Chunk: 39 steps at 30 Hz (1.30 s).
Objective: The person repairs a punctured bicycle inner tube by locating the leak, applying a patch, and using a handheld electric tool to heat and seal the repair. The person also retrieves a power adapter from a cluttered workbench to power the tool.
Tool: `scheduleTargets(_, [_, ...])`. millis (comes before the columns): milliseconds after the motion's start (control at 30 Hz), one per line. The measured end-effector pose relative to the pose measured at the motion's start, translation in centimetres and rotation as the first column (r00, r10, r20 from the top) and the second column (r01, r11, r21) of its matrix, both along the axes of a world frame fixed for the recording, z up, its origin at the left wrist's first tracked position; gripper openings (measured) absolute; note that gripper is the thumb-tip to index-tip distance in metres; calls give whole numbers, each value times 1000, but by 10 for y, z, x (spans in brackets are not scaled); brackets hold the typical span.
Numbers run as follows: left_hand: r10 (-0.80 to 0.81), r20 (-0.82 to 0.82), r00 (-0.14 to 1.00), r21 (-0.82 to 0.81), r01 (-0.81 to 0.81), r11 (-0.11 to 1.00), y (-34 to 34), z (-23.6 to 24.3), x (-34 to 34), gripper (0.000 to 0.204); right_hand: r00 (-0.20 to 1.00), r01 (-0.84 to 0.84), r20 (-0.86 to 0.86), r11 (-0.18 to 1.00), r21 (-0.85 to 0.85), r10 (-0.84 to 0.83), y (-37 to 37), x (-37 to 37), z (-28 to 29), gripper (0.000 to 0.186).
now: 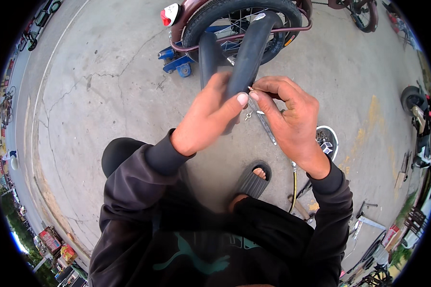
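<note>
A dark inner tube [249,45] hangs in a loop in front of a bicycle wheel [193,29] with a maroon frame. My left hand [212,111] is closed around the tube, thumb pressed along it. My right hand [287,122] pinches a small brassy piece [251,89], which looks like the valve, at the tube's right side; its fingertips partly hide it. Below the hands a long silver metal tool [271,136] and a small key-like metal piece [248,116] show, partly hidden by my right hand.
A blue metal stand [184,67] is under the bicycle. To the right are a white bowl of metal parts [326,143], a yellow hose [293,189] and scattered tools [368,221]. My sandalled foot [254,182] rests on the concrete [81,119]. Parked scooters [419,126] line the edges.
</note>
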<state>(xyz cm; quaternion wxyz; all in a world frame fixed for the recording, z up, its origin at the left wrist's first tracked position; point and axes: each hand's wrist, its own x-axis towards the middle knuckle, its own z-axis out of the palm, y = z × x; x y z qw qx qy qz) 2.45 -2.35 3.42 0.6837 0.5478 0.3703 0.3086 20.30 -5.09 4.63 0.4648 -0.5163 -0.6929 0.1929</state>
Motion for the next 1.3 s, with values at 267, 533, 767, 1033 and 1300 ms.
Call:
scheduleTargets(267, [25, 4, 1000, -128, -24, 991, -3, -5, 3, 31, 990, -7, 142, 999, 40, 1, -2, -1, 4, 13])
scheduleTargets(533, [-1, -34, 999, 24, 2, 1000, -4, -23, 7, 33, 995, 11, 102, 1000, -30, -8, -8, -13, 7, 8])
scheduleTargets(767, [31, -182, 983, 170, 0, 985, -7, -31, 8, 38, 991, 37, -114, 960, -276, -71, -9, -13, -8, 5])
scheduleTargets(1033, [127, -113, 985, 223, -100, 970, -10, -15, 8, 36, 858, -113, -495, 888, -447, -139, -12, -5, -9, 13])
scheduleTargets(1300, [60, -49, 997, 142, -53, 989, -9, -13, 10, 38, 826, -122, -531, 860, -495, -188, -10, 6, -31, 15])
